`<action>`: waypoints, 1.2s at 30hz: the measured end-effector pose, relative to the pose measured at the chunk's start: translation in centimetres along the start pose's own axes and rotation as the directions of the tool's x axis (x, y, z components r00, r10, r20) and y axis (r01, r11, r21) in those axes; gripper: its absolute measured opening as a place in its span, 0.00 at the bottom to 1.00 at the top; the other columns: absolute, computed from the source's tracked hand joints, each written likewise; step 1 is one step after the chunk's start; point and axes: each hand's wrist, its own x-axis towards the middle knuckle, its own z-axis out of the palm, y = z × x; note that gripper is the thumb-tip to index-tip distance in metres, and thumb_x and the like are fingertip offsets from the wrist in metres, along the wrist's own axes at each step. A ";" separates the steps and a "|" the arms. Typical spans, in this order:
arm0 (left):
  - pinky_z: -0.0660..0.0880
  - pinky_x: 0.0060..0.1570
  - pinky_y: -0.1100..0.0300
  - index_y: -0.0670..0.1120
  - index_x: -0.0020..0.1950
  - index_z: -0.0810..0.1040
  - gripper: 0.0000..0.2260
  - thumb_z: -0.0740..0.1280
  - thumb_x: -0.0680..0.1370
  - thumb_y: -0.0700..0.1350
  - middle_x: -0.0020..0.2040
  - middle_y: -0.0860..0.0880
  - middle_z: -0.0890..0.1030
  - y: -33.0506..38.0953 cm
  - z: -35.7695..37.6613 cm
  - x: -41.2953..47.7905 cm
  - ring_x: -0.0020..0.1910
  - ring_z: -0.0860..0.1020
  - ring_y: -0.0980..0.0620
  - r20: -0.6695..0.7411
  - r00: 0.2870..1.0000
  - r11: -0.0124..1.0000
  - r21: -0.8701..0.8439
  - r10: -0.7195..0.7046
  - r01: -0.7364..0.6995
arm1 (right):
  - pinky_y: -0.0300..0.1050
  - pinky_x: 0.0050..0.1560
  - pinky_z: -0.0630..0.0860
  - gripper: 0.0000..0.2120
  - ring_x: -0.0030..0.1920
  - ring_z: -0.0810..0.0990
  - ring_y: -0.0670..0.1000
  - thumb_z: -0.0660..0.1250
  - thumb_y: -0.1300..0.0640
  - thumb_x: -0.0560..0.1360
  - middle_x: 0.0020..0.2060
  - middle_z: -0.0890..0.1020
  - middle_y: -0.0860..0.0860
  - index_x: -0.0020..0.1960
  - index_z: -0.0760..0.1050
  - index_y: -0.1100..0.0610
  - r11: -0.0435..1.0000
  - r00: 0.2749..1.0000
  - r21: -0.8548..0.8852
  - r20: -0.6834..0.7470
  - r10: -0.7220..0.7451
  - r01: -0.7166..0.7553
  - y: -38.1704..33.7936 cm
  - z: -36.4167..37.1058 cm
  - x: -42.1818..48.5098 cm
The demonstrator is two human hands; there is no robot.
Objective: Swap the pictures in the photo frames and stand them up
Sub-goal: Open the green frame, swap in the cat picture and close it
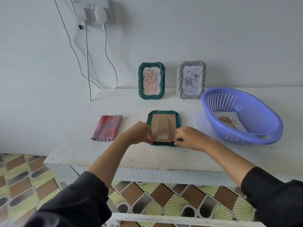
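Note:
A green frame (pixel 179 119) lies face down on the white table (pixel 164 154), its brown cardboard back (pixel 164 126) with the stand flap facing up. My left hand (pixel 139 133) pinches the back's near left corner. My right hand (pixel 188 138) pinches its near right corner. Against the wall stand a second green frame (pixel 141 79) holding a leaf drawing and a grey frame (pixel 180 77) holding a flower drawing. A loose picture (pixel 229 122) of a yellow plant lies inside the purple basket (pixel 255 115).
A folded pink-and-purple cloth (pixel 107 127) lies left of the frame. A white sheet (pixel 199 122) sticks out from under the basket. White cables (pixel 105 51) hang from a wall socket at the back left. The table's front edge is close to me.

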 end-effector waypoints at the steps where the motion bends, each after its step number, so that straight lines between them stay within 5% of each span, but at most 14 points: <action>1: 0.74 0.55 0.59 0.44 0.50 0.85 0.09 0.72 0.72 0.44 0.54 0.47 0.83 0.0 0.1 -0.2 0.49 0.79 0.51 -0.013 1.000 1.000 0.002 0.011 -0.011 | 0.45 0.50 0.71 0.10 0.51 0.76 0.52 0.64 0.56 0.76 0.48 0.79 0.53 0.51 0.81 0.59 1.000 1.000 0.002 -0.001 -0.004 0.004 0.1 0.2 0.0; 23: 0.74 0.46 0.56 0.41 0.48 0.84 0.09 0.67 0.76 0.45 0.47 0.45 0.82 -1.0 1.8 -0.9 0.43 0.79 0.48 -0.145 0.984 0.995 0.008 0.102 -0.102 | 0.39 0.42 0.64 0.09 0.41 0.71 0.50 0.61 0.62 0.75 0.37 0.75 0.52 0.41 0.77 0.64 0.993 0.979 0.085 -0.180 0.094 -0.080 -0.9 1.9 -0.3; 36: 0.74 0.45 0.58 0.39 0.47 0.83 0.08 0.68 0.76 0.42 0.46 0.43 0.81 -1.4 2.3 -0.5 0.43 0.79 0.47 -0.185 0.978 0.993 -0.055 0.092 -0.103 | 0.42 0.47 0.70 0.09 0.48 0.77 0.54 0.60 0.64 0.75 0.46 0.81 0.57 0.46 0.79 0.65 0.985 0.959 0.090 -0.229 0.166 -0.149 -1.4 2.3 -0.2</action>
